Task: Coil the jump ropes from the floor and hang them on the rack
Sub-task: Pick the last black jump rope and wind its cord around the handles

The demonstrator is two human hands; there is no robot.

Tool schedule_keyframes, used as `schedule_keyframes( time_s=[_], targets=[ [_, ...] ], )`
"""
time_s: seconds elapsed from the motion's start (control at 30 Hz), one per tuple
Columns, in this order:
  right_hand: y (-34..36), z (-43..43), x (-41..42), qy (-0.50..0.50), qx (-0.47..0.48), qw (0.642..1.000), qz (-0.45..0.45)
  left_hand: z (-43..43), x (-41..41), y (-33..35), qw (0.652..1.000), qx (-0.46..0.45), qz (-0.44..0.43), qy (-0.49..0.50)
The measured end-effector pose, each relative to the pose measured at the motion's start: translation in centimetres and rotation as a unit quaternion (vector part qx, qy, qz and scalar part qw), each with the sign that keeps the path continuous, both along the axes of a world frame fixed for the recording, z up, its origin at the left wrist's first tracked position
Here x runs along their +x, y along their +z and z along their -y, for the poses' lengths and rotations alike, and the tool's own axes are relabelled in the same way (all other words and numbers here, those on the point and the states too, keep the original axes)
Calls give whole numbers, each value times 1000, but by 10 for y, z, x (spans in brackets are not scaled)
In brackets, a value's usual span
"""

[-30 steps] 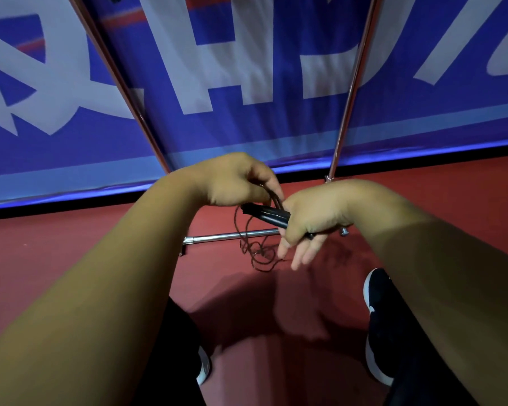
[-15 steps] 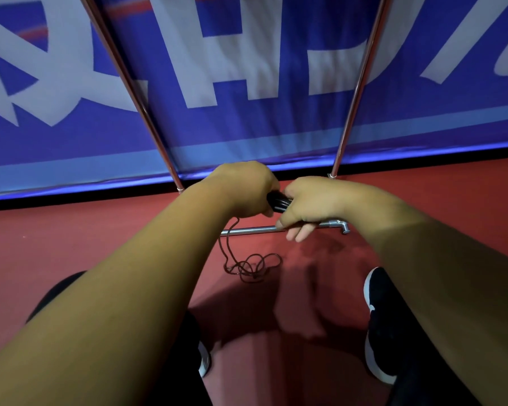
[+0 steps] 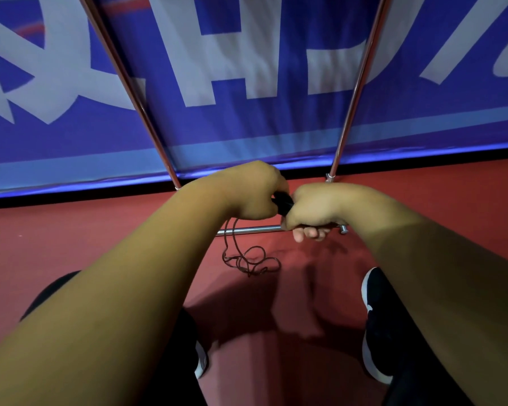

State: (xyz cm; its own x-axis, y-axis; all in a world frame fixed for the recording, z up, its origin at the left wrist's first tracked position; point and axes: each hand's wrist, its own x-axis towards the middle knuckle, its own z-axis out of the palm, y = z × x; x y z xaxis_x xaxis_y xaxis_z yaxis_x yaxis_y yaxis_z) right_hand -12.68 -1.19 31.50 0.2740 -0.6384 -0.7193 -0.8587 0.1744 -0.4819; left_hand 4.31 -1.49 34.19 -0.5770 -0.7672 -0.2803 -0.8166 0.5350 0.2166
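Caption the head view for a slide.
The left hand and right hand grip the black rope handle; its cord hangs into a loose tangle on the floor by the rack base.

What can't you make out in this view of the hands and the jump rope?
Head view, black handle: mostly covered by the left hand and right hand; one handle or two, unclear.
Head view, rack: its top is cut off by the upper edge.
Head view, cord: upper end hidden under the left hand.
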Motion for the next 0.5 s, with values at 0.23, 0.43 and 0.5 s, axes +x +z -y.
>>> schedule_keyframes(
  time_s=[0.23,0.43,0.5],
  targets=[
    [1,9,-8,-77,-17,997,-25,-5,0,13,998,16,-17,59],
    [-5,15,-3,-142,-81,983,80,-8,12,-6,923,346,-113,129],
    [-3,15,-2,-170,-104,974,104,-9,15,-8,884,416,-167,134]
  ],
)
